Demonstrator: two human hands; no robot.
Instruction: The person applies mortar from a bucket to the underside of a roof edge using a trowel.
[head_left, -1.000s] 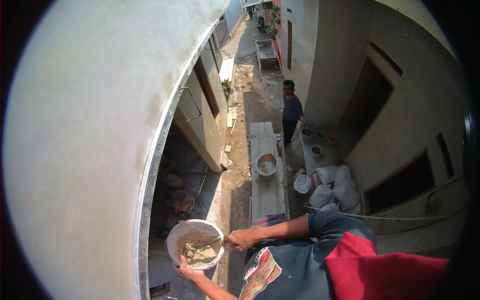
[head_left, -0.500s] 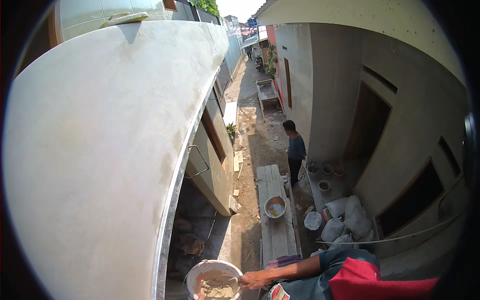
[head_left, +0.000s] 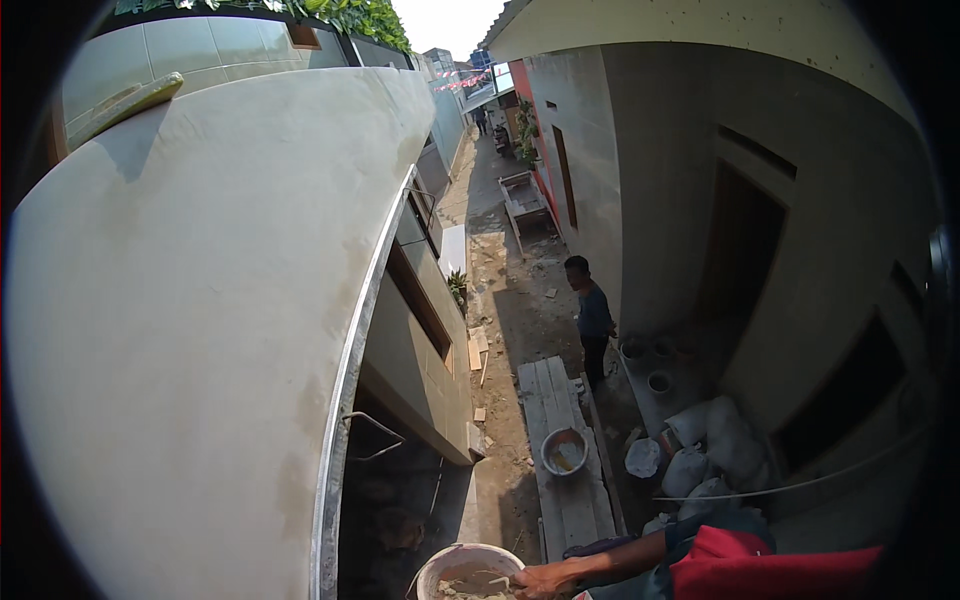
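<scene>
We see our right hand (head_left: 545, 580) at the bottom edge, its grip closed over the near right rim of a round whitish bucket (head_left: 452, 562) with wet grey mortar (head_left: 470, 588) in it. What the fingers hold besides the rim we cannot tell. Our left hand is out of view. The bucket sits at the near edge, just right of the large smooth plastered wall (head_left: 200, 330) that fills the left side. Our red sleeve (head_left: 760, 570) lies to the right of the hand. Far below, a wooden plank platform (head_left: 560, 440) in the alley carries a second bucket (head_left: 564, 451). To its right lie pale sacks (head_left: 715, 440). Farther off a person in a blue shirt (head_left: 592, 315) stands on the alley ground (head_left: 505, 270), beside the right-hand grey building wall (head_left: 680, 200).
</scene>
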